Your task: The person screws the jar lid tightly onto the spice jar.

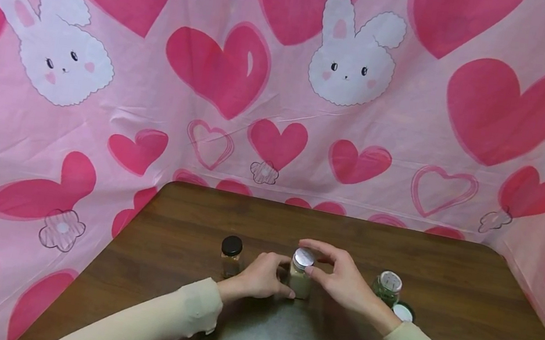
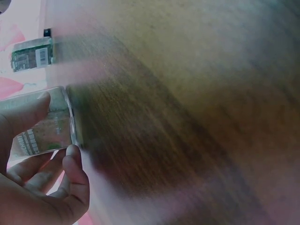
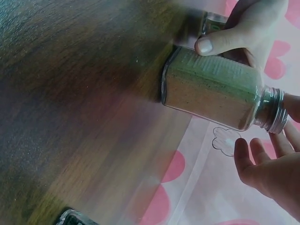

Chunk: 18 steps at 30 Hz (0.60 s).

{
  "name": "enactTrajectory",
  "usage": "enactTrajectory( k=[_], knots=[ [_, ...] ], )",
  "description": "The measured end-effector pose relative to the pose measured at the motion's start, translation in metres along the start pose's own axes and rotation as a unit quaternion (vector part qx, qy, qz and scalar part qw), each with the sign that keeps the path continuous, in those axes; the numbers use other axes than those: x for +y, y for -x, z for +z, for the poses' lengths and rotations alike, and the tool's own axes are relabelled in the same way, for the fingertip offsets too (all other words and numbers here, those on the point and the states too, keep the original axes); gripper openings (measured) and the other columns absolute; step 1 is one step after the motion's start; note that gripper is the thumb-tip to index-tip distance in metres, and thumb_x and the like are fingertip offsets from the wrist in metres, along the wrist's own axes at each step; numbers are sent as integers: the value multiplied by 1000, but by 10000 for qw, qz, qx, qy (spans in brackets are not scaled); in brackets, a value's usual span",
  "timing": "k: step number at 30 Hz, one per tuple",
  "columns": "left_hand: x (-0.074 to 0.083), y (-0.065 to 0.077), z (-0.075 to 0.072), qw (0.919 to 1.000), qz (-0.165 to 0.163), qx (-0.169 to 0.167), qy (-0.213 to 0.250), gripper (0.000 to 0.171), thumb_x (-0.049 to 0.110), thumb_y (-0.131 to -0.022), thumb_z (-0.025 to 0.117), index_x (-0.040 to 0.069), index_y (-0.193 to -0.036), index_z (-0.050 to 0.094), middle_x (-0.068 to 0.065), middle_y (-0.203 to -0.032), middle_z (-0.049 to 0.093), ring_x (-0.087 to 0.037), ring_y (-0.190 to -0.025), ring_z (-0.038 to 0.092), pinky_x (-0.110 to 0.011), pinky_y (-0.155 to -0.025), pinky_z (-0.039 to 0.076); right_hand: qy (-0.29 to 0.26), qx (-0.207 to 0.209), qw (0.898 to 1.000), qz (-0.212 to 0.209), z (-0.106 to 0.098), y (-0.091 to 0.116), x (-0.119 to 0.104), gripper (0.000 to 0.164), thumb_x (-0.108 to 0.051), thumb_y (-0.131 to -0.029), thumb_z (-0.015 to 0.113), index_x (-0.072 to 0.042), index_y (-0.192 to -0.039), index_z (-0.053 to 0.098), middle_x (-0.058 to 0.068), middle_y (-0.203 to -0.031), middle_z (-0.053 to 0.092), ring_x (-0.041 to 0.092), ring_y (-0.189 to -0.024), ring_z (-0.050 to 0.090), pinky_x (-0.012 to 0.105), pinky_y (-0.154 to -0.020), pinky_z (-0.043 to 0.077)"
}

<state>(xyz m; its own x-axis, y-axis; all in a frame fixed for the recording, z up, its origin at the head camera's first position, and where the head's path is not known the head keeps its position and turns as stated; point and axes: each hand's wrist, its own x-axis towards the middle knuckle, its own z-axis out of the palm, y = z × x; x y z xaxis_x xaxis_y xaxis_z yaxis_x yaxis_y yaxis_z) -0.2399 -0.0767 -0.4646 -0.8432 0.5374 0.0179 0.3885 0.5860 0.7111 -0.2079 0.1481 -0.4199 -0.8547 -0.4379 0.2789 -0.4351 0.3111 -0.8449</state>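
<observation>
A squarish clear spice jar (image 1: 298,285) with tan powder inside stands upright on the table in the middle of the head view. My left hand (image 1: 259,277) grips its body low down, thumb on the near side. In the left wrist view, the thumb lies across the jar's printed face (image 2: 56,133). My right hand (image 1: 343,280) is up at the silver lid (image 1: 304,257), pinching it between thumb and fingers. The right wrist view has the lid (image 3: 277,115) at the jar's neck, with some fingers spread below it.
Left of my left hand stands a jar with a black cap (image 1: 232,245). Beyond my right wrist are a green-filled jar with a pale top (image 1: 390,281) and a round lid, white inside (image 1: 403,312). Pink heart-print cloth (image 1: 285,84) hangs behind the brown wooden table (image 1: 203,207).
</observation>
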Motion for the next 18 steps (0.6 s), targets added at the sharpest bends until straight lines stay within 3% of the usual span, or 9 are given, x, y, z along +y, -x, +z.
enactTrajectory(
  k=[11,18],
  knots=[
    [0,0,1,10000,-13,4,-18,58,22,-79,96,9,-130,72,0,-121,75,-16,-107,71,-39,-92,56,-35,-19,10000,82,-1,0,1,45,-3,-97,74,-8,-141,65,13,-140,65,31,-125,61,66,-104,44],
    [1,0,-1,10000,34,-38,22,55,21,-80,96,9,-129,73,1,-120,75,-16,-109,70,-40,-94,56,-23,172,9990,418,0,2,-2,45,-6,-95,77,-11,-139,68,13,-139,65,36,-118,62,49,-91,56]
  ],
)
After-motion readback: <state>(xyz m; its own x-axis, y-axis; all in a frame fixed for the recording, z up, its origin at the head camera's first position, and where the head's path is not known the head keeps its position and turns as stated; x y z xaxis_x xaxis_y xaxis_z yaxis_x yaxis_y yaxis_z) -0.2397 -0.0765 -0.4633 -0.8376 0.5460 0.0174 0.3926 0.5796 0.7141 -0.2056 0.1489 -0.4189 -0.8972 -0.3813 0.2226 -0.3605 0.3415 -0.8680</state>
